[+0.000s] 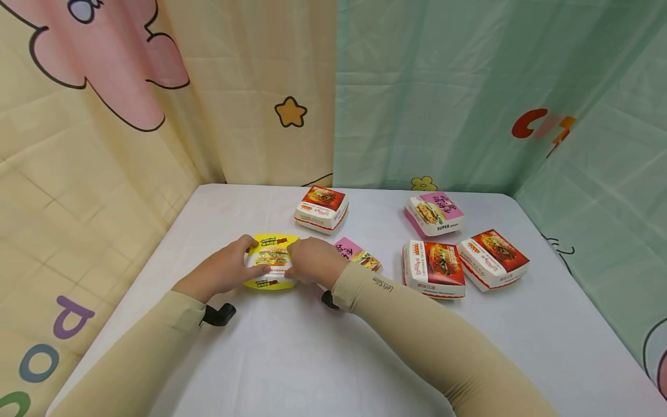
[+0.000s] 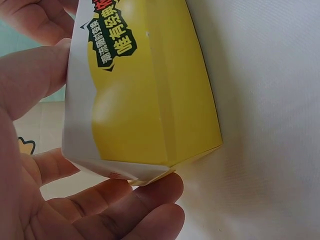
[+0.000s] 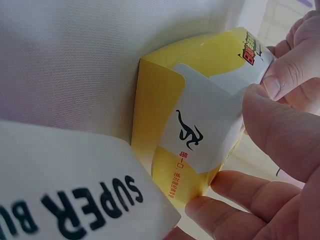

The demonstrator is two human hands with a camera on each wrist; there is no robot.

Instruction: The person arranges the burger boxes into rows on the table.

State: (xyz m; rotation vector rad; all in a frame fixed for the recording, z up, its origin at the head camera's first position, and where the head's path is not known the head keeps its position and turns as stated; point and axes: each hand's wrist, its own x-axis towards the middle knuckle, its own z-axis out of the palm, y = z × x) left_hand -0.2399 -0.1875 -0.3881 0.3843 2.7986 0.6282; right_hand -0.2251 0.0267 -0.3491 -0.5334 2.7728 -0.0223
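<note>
Beige cloth [image 1: 57,191] hangs at the far left, printed with a pink figure [image 1: 120,69] above and coloured letters [image 1: 39,363] low down. Beside it, the person's left arm comes in under a tan sleeve [image 1: 138,353], with a black device [image 1: 220,314] at the wrist. The left hand [image 1: 226,269] holds the left end of a yellow box [image 1: 272,260] — thumb on the top, other fingers bent round the end, spread no wider than the box between them. That box is on the left half of the white tabletop [image 1: 333,359], near the middle of its depth, with a burger picture facing up. From its other end the right hand [image 1: 315,260] grips it too, thumb at the top edge and fingers curved against the side, as the right wrist view shows.

Behind the right hand, farther back, sits a red-and-white box [image 1: 321,208]. Just right of that hand, partly hidden by it, lies a pink box [image 1: 358,255]; white card lettered SUPER fills the near corner of the right wrist view. Farther right and back is a second pink box [image 1: 435,214], and in front of it a red-topped box [image 1: 434,269]. Rightmost is another red-topped box [image 1: 493,260], its corner close to its neighbour — whether they touch, I cannot tell. Green cloth [image 1: 432,87] hangs behind.
</note>
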